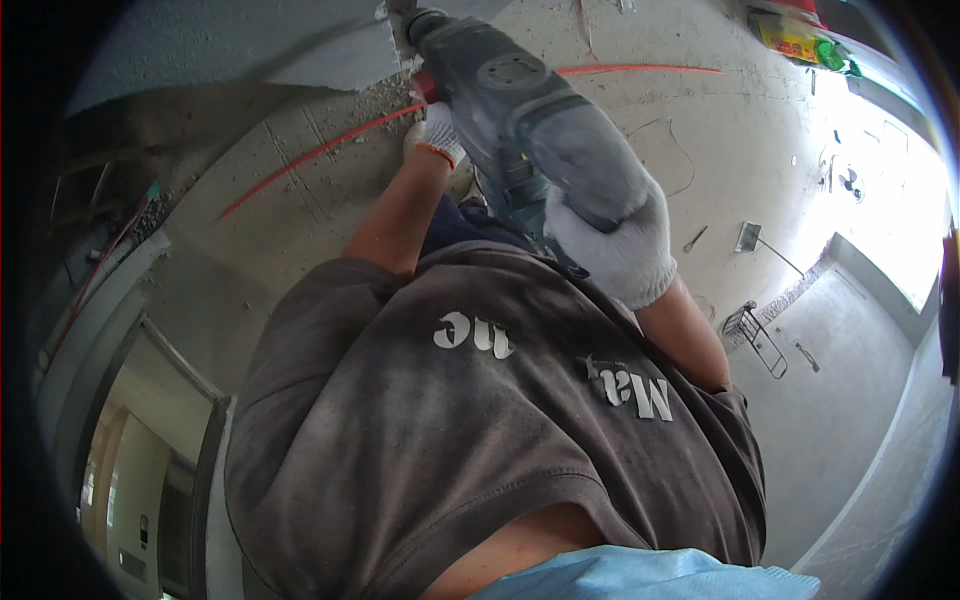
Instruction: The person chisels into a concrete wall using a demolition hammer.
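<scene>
Dusty bare floor (640,110) is seen all round. Power drill (560,130) is held top centre, long axis slanted from rear at right to nose at upper left. Rear is grasped by right hand (615,240), fingers wrapped. Left hand (443,132) is nearer the nose; its fingers are mostly hidden, grip can't be told. Nose is blocked by or just beside grey slab (250,45); contact unconfirmed. Rubble (375,105) is scattered below; red line (650,68) is partly covered by drill.
</scene>
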A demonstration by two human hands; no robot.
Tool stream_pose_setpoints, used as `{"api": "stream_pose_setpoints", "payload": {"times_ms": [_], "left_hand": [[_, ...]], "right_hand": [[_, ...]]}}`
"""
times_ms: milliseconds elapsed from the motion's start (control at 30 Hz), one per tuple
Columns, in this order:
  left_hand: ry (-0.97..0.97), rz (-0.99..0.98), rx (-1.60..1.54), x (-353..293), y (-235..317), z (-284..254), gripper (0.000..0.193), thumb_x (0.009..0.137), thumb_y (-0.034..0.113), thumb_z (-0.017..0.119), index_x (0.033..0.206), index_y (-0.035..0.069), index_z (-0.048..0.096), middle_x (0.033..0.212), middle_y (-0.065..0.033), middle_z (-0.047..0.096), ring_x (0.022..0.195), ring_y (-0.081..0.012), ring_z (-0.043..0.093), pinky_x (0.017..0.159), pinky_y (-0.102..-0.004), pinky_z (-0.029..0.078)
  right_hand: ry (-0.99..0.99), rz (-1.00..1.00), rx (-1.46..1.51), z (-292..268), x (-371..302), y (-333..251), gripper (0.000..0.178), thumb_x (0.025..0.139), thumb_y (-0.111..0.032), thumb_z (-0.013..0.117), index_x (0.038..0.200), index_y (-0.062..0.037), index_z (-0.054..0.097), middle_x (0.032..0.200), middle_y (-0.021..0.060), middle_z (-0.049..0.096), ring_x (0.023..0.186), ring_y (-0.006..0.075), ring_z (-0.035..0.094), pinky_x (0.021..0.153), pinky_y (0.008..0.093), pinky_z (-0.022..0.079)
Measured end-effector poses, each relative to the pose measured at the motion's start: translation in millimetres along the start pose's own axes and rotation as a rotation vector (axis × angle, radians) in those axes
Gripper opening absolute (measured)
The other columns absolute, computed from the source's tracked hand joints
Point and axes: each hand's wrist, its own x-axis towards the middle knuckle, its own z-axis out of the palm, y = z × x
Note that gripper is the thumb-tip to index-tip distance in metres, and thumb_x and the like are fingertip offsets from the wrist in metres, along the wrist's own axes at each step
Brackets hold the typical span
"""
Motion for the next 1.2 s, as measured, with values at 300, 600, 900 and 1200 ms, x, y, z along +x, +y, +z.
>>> {"api": "stream_pose_setpoints", "payload": {"times_ms": [300, 600, 900, 1200], "left_hand": [[-0.025, 0.0, -1.062, -6, 14, 8, 0.048, 0.103, 0.042, 0.035, 0.132, 0.006, 0.048, 0.131, -0.0115, 0.056, 0.119, -0.0289, 0.054, 0.102, -0.0408, 0.044], [0.221, 0.161, -0.328, 14, 35, 10, 0.028, 0.099, 0.024, 0.043, 0.112, 0.007, 0.06, 0.104, -0.0084, 0.067, 0.09, -0.023, 0.066, 0.075, -0.0331, 0.053], [0.516, 0.338, 0.032, 54, 45, 28, 0.017, 0.088, 0.021, 0.059, 0.082, 0.005, 0.064, 0.074, -0.0126, 0.066, 0.069, -0.0297, 0.066, 0.06, -0.0373, 0.051], [0.478, -0.037, -0.819, 43, 57, 26, 0.032, 0.098, 0.029, 0.048, 0.105, 0.002, 0.064, 0.087, -0.0058, 0.069, 0.079, -0.0261, 0.067, 0.068, -0.0386, 0.052]], "right_hand": [[-0.041, -0.127, -0.374, -34, -75, 12, 0.03, 0.076, -0.005, 0.073, 0.104, 0.0017, 0.064, 0.094, 0.0107, 0.071, 0.086, 0.0146, 0.068, 0.074, 0.0281, 0.053], [0.032, -0.146, 0.224, -27, -24, -27, 0.026, 0.08, 0.001, 0.068, 0.106, 0.0022, 0.065, 0.087, 0.0062, 0.07, 0.072, 0.0125, 0.066, 0.065, 0.0271, 0.054], [-0.218, -0.205, 0.219, -98, 52, -31, 0.032, 0.08, -0.007, 0.059, 0.11, 0.006, 0.055, 0.073, 0.0119, 0.058, 0.059, 0.0181, 0.058, 0.057, 0.031, 0.05], [-0.19, 0.036, 0.128, -79, 81, -32, 0.025, 0.079, -0.003, 0.061, 0.103, 0.0053, 0.059, 0.075, 0.0101, 0.062, 0.06, 0.0167, 0.061, 0.056, 0.0286, 0.05]]}}
